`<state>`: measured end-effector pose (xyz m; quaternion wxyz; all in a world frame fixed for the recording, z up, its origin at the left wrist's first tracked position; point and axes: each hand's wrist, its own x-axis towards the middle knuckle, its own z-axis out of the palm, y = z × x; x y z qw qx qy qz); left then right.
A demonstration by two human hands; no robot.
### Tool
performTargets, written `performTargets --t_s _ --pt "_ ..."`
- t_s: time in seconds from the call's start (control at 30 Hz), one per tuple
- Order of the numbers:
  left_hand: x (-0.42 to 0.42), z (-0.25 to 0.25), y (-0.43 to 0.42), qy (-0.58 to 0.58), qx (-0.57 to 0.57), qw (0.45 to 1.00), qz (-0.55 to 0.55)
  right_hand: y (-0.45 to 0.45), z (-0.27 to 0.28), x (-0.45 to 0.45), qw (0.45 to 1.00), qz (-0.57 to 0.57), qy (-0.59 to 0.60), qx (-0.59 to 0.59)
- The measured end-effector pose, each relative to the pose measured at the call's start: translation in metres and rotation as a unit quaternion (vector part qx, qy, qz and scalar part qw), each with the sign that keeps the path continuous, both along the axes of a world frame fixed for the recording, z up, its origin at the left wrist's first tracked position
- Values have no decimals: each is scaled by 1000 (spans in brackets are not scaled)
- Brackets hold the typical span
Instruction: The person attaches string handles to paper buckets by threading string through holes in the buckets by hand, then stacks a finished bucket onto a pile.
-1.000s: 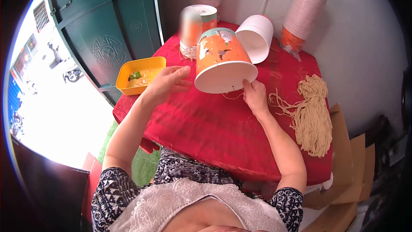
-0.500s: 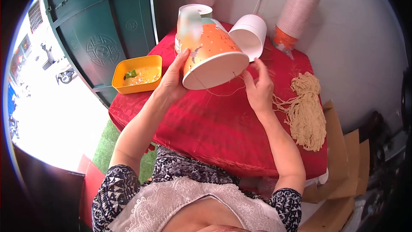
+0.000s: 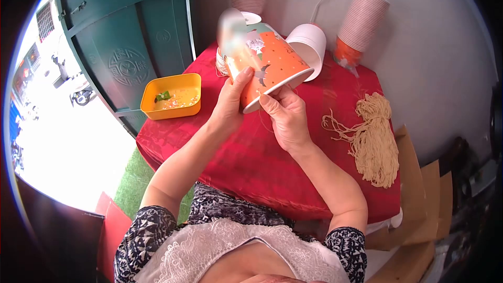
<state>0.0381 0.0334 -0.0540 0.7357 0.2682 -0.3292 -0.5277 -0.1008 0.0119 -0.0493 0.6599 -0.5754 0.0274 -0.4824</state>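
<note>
Two grips on tub (image 3: 280,60): left hand (image 3: 229,102) clasps side, right hand (image 3: 289,121) pinches rim (image 3: 294,79), cord (image 3: 263,122) below fingertips. Brace left firmly.

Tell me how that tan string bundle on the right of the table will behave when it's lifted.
The tan string bundle looks floppy: its many thin strands lie slack, so the wide end would probably droop. It seems unlikely to roll, being spread flat on the red cloth. The loose strands at its side may trail or tangle.
</note>
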Motion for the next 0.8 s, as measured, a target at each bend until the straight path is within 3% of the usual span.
performTargets --t_s 0.33,0.53,0.63,0.8 --pt "-18 6 -4 90 -38 995 17 -11 -6 6 997 -34 -70 28" --pt "-15 -8 -15 52 -90 993 50 -3 3 11 989 -135 -59 -3" --pt "-17 -4 -13 -8 -132 956 261 -8 -4 7 979 -197 5 -49" --pt "-3 4 -1 -137 -118 918 352 -1 -7 11 977 -205 7 -53"
